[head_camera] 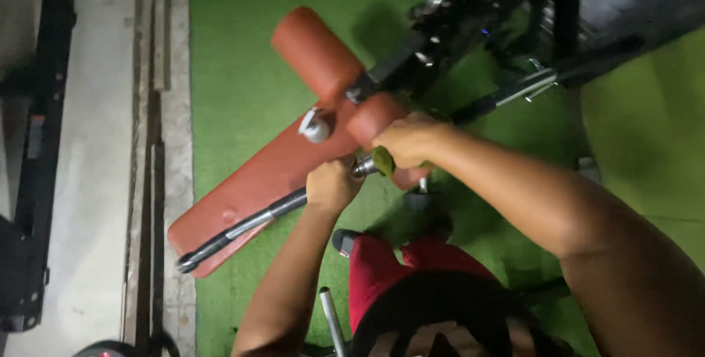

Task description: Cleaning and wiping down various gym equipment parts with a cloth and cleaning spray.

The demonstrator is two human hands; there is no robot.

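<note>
A long, dark steel barbell bar [242, 225] with a chromed, knurled middle is seen lying slantwise over a padded, rust-red vinyl gym bench [242, 188], which rests on green artificial turf [235, 70]. The bar's long axis runs from its lower-left end, near the bench's lower corner, up to the upper right, where the far end disappears among dark machine parts [514, 4]. The bar is judged heavy and rigid; its smooth dark sections would likely be slippery, so the knurled chrome section is the better place to be gripped, with the hands spread evenly about the middle.

The left hand [332, 186] is wrapped around the bar, its fingers closed on the metal. Just to the right, the right hand [407, 140] is closed over a small, soft yellow-green cloth or pad [383, 160], which is pressed against the bar beside a round red cushion [374, 118]. A small white knob [316, 128] is seen on the bench. Red shorts [389, 269] show below.
</note>
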